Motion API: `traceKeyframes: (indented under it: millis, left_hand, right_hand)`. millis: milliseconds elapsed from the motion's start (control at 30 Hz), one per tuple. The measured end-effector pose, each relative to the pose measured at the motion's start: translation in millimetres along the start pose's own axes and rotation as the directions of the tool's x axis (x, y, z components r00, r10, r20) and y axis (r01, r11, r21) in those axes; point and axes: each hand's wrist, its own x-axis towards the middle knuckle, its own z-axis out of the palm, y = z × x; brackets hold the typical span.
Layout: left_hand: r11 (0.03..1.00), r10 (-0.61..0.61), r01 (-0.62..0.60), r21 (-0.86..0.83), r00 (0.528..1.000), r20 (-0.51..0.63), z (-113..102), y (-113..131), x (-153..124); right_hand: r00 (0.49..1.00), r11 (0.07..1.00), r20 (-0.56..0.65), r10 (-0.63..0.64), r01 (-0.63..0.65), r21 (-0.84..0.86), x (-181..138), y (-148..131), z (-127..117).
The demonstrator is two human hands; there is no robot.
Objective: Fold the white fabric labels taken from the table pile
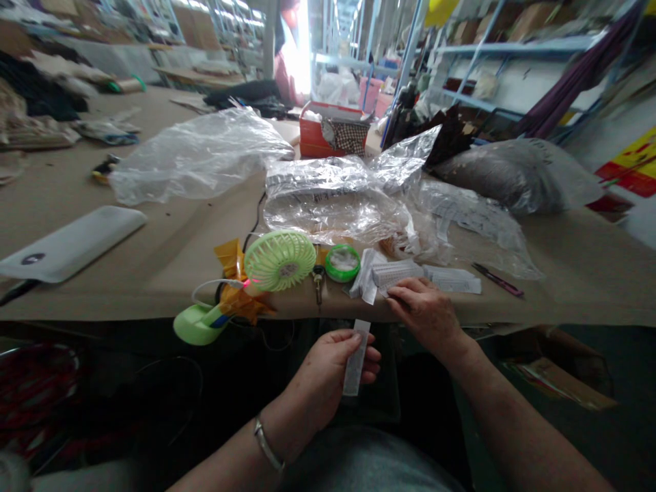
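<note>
Low, near six o'clock in the head view, the person's left hand (328,369) pinches a white paper strip (355,369) between thumb and fingers, nearer the body than the table (579,273). Around four o'clock, the right hand (431,314) touches printed paper slips (398,272); whether it pinches one, one cannot tell. Toward nine o'clock sits a green fan (280,261).
</note>
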Motion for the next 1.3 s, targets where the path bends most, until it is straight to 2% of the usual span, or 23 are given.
traceKeyframes:
  millis: [200,333,433,567,667,800,1033,1200,1300]
  left_hand:
    - [1.0,-0.004,0.004,-0.023,1.0,0.007,1.7,1.0,-3.5]
    - [0.998,-0.035,0.035,-0.044,0.999,0.01,1.9,5.4,-7.1]
    - [0.994,-0.067,0.07,-0.082,0.997,0.046,-0.2,5.0,-5.9]
    - [0.982,-0.024,0.048,-0.182,0.991,0.131,-1.2,1.5,-3.8]
    - [0.969,0.021,0.003,-0.249,0.995,0.095,0.0,1.0,-5.4]
    - [0.964,0.004,0.017,-0.264,0.997,0.077,0.2,2.3,-8.1]
    - [0.957,-0.028,0.068,-0.281,0.989,0.143,-5.9,-1.3,-5.6]
    - [0.966,-0.021,0.054,-0.252,0.991,0.133,-8.7,-4.3,-2.7]
    - [0.966,-0.011,0.042,-0.256,0.993,0.12,-10.6,-3.2,-2.9]
  right_hand:
    - [0.999,0.997,-0.019,-0.035,0.034,-0.074,3.9,4.3,6.7]
    - [0.986,0.989,-0.164,0.008,0.017,0.145,-7.4,1.8,3.8]
    - [0.969,0.925,-0.246,-0.026,0.117,0.362,-20.9,-16.0,-5.3]
    - [0.95,0.838,-0.181,-0.254,0.31,0.45,-33.9,-47.9,-10.8]
    - [0.924,0.821,-0.137,-0.356,0.379,0.427,-37.8,-60.9,-6.7]
    - [0.913,0.811,-0.103,-0.394,0.398,0.429,-39.1,-63.4,-2.8]
    - [0.874,0.754,-0.073,-0.481,0.455,0.474,-38.2,-65.1,-1.3]
    - [0.86,0.734,-0.032,-0.509,0.453,0.505,-37.4,-70.1,2.2]
    - [0.864,0.711,-0.064,-0.5,0.452,0.538,-34.2,-71.9,0.1]
